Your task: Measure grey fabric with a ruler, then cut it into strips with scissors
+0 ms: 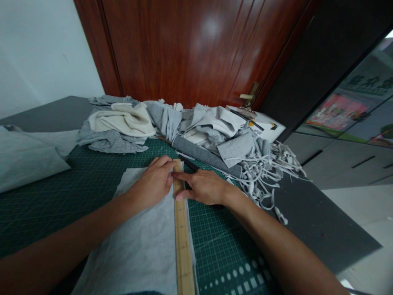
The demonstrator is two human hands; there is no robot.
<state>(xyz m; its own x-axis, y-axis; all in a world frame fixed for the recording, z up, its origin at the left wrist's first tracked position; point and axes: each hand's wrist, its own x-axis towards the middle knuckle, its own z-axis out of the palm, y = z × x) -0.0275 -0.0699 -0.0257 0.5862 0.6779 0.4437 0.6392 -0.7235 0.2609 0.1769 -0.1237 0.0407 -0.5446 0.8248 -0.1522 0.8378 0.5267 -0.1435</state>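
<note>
A wooden ruler (183,241) lies lengthwise along the right edge of a pale grey piece of fabric (144,250), with a thin strip of cloth showing past it. My left hand (158,178) rests on the fabric, its fingers bent together and pressed at the ruler's far end. From the right, my right hand (205,186) reaches over, index finger and thumb touching the ruler. Its other fingers curl around a slim black tool (190,164); the tool's working end cannot be made out. Both lie over a green cutting mat (215,237).
Behind the mat lie heaped grey and white cloths (215,123), a cream cloth (123,119) and a dark grey roll (205,153). Tangled fabric strips (264,184) spill on the right. More fabric (30,155) lies left. A wooden door (184,53) stands behind the grey table (319,221).
</note>
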